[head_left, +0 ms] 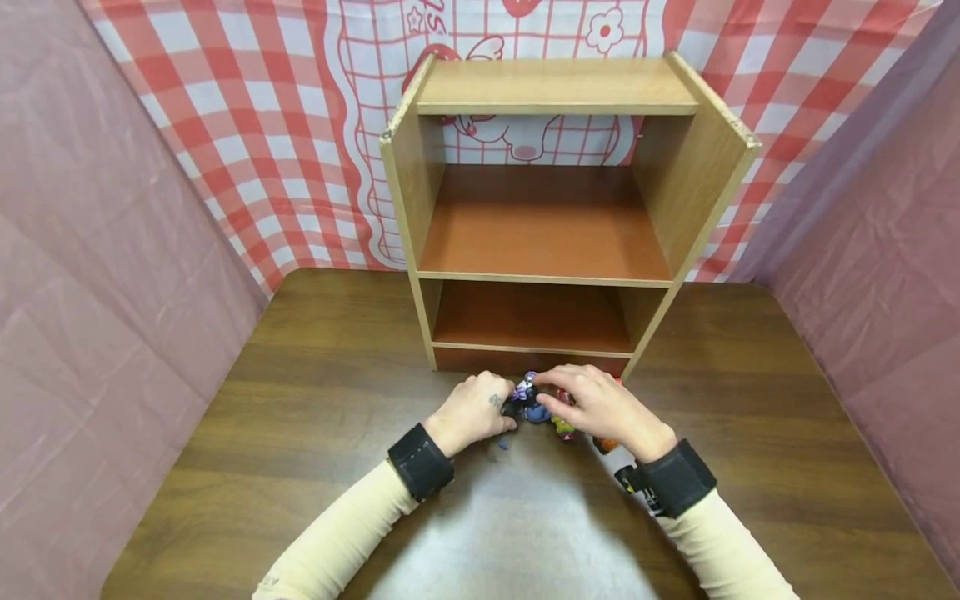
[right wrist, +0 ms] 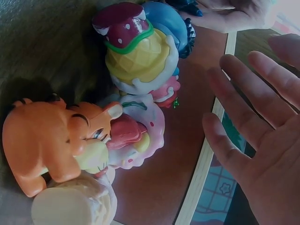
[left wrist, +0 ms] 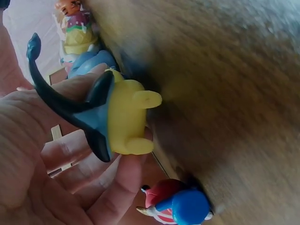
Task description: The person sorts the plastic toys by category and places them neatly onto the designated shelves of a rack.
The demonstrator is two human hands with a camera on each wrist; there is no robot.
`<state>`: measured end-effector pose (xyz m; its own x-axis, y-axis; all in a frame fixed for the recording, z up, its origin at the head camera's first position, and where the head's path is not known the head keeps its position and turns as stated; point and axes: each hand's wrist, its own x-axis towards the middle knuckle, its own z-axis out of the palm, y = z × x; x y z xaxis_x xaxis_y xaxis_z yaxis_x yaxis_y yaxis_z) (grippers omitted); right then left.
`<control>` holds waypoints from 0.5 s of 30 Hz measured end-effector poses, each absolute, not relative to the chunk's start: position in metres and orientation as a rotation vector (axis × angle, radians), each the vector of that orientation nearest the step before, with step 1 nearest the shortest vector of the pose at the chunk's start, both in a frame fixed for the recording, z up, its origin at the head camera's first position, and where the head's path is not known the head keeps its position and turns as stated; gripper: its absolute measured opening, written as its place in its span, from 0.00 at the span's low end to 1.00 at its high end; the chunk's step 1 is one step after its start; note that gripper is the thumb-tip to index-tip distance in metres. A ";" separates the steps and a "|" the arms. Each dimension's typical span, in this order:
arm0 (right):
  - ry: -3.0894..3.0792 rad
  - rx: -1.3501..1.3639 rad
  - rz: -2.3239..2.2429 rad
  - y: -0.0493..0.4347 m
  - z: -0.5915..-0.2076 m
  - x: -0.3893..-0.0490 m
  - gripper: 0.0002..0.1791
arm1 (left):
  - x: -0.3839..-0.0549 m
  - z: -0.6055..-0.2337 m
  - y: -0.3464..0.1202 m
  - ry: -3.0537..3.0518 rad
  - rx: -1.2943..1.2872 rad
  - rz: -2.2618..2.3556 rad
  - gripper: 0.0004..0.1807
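My left hand (head_left: 474, 408) holds a small toy figurine (left wrist: 126, 117) between thumb and fingers. The figurine has a yellow underside with stubby feet and a dark blue back and tail. My right hand (head_left: 600, 408), fingers extended and spread, hangs over the row of toys and grips nothing. Near its fingertips in the head view stands a purple and black figurine (head_left: 525, 388). Below the right hand are a waffle-patterned yellow figurine (right wrist: 138, 63) with a maroon top, a rounded blue toy (right wrist: 164, 23) and an orange tiger figurine (right wrist: 42, 140).
A wooden shelf unit (head_left: 543, 277) stands on the brown table (head_left: 322, 383) just beyond the hands. A red and blue toy (left wrist: 190, 206) lies near the left hand. Pink cloth (head_left: 127, 250) hangs at both sides, with a checked curtain (head_left: 300, 142) behind.
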<state>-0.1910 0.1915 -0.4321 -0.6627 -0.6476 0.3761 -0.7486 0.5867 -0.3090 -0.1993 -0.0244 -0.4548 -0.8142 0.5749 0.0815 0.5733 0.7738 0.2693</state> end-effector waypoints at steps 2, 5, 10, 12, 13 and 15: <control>-2.593 1.163 0.665 0.191 -0.433 -0.191 0.14 | -0.199 -0.455 -0.026 2.939 0.977 0.459 0.15; -2.599 1.166 0.672 0.190 -0.433 -0.191 0.14 | -0.200 -0.455 -0.029 2.922 1.029 0.488 0.16; -2.623 1.192 0.693 0.190 -0.434 -0.190 0.14 | -0.203 -0.458 -0.035 2.885 1.155 0.601 0.18; -2.623 1.213 0.706 0.189 -0.435 -0.191 0.14 | -0.204 -0.458 -0.038 2.861 1.204 0.668 0.18; -2.623 1.223 0.709 0.189 -0.435 -0.191 0.14 | -0.205 -0.459 -0.039 2.843 1.224 0.707 0.17; -2.617 1.246 0.704 0.188 -0.437 -0.191 0.14 | -0.205 -0.460 -0.041 2.806 1.237 0.780 0.17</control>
<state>-0.1908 0.1878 -0.4368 -0.6404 -0.6912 0.3348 -0.7659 0.5423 -0.3455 -0.2049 -0.0410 -0.4601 -0.6942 0.6878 0.2123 0.6986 0.5729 0.4286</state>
